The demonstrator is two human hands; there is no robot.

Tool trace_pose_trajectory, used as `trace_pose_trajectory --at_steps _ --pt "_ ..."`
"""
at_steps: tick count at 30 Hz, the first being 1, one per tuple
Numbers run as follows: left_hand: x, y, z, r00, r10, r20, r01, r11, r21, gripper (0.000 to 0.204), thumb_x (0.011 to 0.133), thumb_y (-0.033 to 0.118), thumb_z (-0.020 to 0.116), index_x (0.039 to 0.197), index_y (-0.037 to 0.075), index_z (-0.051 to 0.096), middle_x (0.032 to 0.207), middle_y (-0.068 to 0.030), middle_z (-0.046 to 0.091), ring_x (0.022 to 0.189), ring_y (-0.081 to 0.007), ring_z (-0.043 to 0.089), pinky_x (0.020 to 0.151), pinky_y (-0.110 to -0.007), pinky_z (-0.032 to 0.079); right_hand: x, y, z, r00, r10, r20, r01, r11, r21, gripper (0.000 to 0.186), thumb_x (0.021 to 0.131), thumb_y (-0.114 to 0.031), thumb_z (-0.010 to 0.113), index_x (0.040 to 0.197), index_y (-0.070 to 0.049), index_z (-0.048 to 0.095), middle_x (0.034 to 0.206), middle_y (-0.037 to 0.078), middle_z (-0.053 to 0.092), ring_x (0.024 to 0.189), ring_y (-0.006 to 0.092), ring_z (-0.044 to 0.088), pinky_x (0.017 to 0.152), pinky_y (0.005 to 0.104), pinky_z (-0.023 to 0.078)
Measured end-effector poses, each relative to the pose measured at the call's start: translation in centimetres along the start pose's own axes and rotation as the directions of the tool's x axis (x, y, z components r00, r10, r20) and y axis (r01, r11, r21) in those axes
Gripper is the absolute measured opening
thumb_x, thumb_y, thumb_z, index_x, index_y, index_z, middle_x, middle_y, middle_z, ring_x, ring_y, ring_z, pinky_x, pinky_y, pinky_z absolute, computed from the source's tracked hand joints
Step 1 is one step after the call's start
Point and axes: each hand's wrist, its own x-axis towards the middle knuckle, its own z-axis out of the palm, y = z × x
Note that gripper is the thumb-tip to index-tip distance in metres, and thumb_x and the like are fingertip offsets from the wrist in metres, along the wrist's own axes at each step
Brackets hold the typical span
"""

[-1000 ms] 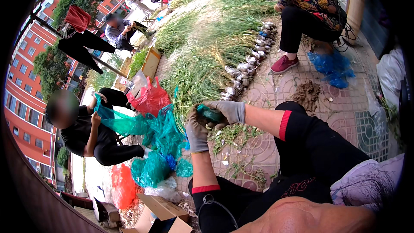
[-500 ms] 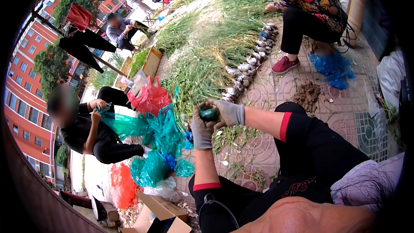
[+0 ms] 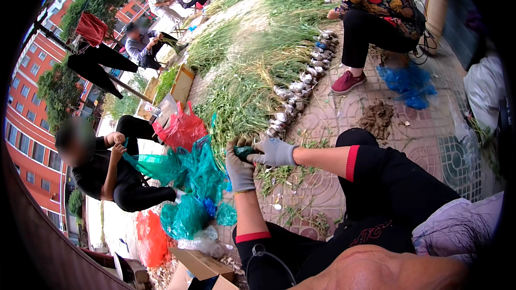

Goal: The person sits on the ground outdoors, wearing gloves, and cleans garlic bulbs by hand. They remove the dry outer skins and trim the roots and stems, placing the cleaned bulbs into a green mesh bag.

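Both my hands wear grey work gloves with soiled fingers. A small, rounded, dark green bundle (image 3: 245, 153), apparently wrapped in plastic film, sits between them; what is inside is hidden. My left hand (image 3: 239, 173) is closed round it from the near left. From the right, my right hand (image 3: 276, 152) presses its fingers against the bundle. Just beyond lies a row of garlic bulbs (image 3: 290, 96) with soil on them, their long green stalks (image 3: 236, 86) spread to the left.
At left, a seated person (image 3: 99, 166) holds green plastic film (image 3: 150, 166). Red bags (image 3: 183, 127), a green bag pile (image 3: 185, 217) and an open cardboard box (image 3: 201, 263) lie nearby. Another person (image 3: 376, 21) sits at upper right, near a blue bag (image 3: 408, 86) and a soil heap (image 3: 376, 118).
My hands have shifted left and slightly down with the green bundle. The right fingers have slid, so less of the bundle shows. The person at left has raised their hands with the film.
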Motion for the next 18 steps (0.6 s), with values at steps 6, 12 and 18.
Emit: trace_pose_trajectory --at_steps 6,12,18 --pt "-0.4 -0.9 0.1 0.998 -0.069 -0.010 0.070 0.996 0.064 0.042 0.097 0.043 0.042 0.104 0.003 0.055 0.090 -0.0130 0.062 0.084 -0.0304 0.060 0.077 -0.044 0.051 0.0 0.9 0.9 1.000 0.019 0.005 -0.019 0.998 0.058 0.049 0.089 -0.047 0.053 0.083 0.001 0.062 0.074 0.020 0.062 0.073 0.0334 0.061 0.067 0.0423 0.046" --pt "-2.4 0.6 3.1 0.995 0.091 -0.035 -0.092 0.995 -0.031 0.049 0.098 0.049 0.034 0.105 0.005 0.056 0.096 -0.0110 0.063 0.087 -0.0260 0.059 0.078 -0.040 0.050 0.0 0.6 0.8 0.990 0.114 0.087 -0.137 0.927 0.350 0.048 0.090 -0.047 0.056 0.082 0.000 0.062 0.070 0.011 0.063 0.061 0.0174 0.061 0.056 0.0337 0.048" --pt "-1.0 0.0 0.4 1.000 0.028 0.002 -0.028 0.997 -0.071 0.034 0.097 0.036 0.039 0.110 0.007 0.051 0.075 -0.0034 0.051 0.072 -0.0220 0.054 0.071 -0.042 0.050 -0.7 -0.8 0.6 0.982 0.132 0.134 -0.184 0.833 0.522 0.045 0.092 -0.045 0.054 0.084 -0.001 0.061 0.067 0.007 0.063 0.055 0.0136 0.060 0.046 0.0271 0.049"
